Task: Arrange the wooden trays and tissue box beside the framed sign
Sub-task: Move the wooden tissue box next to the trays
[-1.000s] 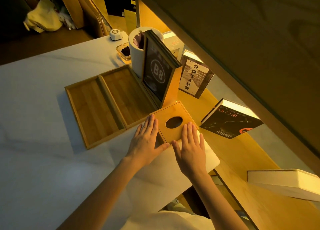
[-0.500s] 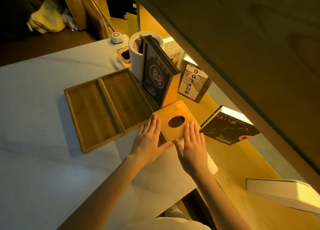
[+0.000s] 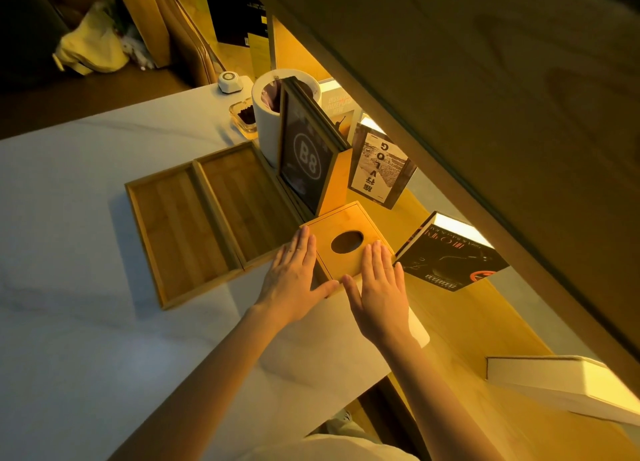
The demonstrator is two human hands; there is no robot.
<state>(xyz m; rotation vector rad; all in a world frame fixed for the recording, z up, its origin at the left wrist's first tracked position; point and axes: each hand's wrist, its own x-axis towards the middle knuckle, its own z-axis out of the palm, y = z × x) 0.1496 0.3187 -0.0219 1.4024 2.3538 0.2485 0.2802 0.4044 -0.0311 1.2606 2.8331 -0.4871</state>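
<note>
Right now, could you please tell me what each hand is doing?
Left hand: open and flat, against the left side of the tissue box, gripping nothing.
Right hand: open and flat, fingers on the box's near edge.

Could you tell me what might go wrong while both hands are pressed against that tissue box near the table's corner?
1. The tissue box sits close to the table's rounded corner; a sideways push from the left hand could slide it off.
2. Pushed forward, it may bump the framed sign and tip it.
3. The right hand could brush the black book.
</note>
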